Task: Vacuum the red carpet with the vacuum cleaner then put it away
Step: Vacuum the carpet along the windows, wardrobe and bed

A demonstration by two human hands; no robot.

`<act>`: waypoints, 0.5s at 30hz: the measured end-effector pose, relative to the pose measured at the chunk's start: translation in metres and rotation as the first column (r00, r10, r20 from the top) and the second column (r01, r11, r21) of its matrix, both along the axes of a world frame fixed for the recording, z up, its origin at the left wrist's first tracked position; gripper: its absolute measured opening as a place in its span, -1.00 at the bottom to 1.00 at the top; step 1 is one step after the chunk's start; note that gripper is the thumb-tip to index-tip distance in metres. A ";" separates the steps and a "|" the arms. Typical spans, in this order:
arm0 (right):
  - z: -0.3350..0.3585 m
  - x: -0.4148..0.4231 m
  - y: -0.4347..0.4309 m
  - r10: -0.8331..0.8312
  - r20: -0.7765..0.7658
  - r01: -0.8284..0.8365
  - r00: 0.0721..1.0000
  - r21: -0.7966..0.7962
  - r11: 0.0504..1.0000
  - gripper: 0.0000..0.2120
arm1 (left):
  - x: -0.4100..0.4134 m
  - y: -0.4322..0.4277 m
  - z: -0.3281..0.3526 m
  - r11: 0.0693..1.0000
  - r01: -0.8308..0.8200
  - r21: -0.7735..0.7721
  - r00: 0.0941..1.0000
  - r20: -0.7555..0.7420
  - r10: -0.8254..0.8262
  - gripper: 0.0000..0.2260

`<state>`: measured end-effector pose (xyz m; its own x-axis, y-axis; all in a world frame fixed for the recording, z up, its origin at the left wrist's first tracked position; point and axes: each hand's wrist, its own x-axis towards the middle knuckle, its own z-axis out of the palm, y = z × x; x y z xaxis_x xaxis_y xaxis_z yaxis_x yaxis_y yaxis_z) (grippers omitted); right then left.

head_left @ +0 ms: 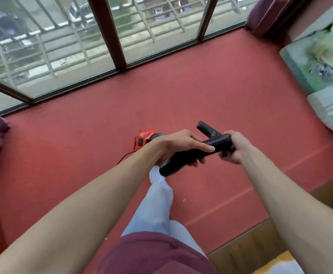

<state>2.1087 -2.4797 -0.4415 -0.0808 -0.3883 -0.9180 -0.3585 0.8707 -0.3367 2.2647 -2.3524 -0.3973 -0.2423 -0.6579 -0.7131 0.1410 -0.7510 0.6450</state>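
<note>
So the person's got the black ribbed hose (175, 164) up in both hands over the red carpet (230, 91). Its long axis runs diagonally: low end down-left near the person's leg, high end up to the right. The left hand (178, 144) has its grip wrapped round the middle, and the right hand (237, 147) has its grip curled round the upper end. There a black nozzle (207, 129) kinks off toward the window (62, 46). The red vacuum cleaner (142, 139) sits on the carpet just past the left wrist, with its cord (124, 156) trailing left.
</note>
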 end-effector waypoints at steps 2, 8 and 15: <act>0.010 0.012 -0.024 0.030 -0.008 -0.030 1.000 -0.015 0.999 -0.89 | 0.011 -0.021 0.004 1.000 -0.023 -0.009 1.000 -0.010 0.023 -0.81; 0.034 0.058 -0.094 0.189 0.007 -0.189 0.982 -0.046 0.981 -0.90 | 0.041 -0.074 0.020 0.994 -0.093 -0.061 0.996 0.001 0.093 -0.77; 0.039 0.138 -0.175 0.426 0.025 -0.426 0.904 -0.023 0.904 -0.90 | 0.089 -0.127 0.034 0.953 -0.296 -0.068 0.955 0.017 0.297 -0.70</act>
